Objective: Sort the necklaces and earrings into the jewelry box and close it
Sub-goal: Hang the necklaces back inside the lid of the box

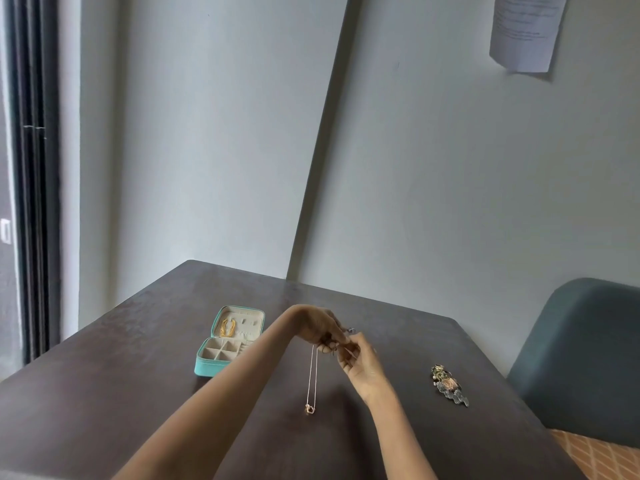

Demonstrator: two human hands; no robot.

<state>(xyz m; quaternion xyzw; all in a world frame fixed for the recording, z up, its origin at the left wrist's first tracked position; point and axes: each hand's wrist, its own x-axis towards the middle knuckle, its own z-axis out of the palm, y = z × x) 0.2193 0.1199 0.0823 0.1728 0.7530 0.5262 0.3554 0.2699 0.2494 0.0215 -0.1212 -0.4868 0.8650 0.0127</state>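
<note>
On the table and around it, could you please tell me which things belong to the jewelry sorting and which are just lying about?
Job:
- open jewelry box
- gold necklace in its lid
- rose-gold necklace, held by left hand and right hand
- jewelry pile

Just there:
- chair
- paper on the wall

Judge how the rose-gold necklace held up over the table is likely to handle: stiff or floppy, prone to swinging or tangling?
Probably floppy: the rose-gold necklace hangs in a narrow loop from the left hand, with the right hand at its top. Its pendant at the bottom would likely swing. The fine chain may tangle easily.
</note>
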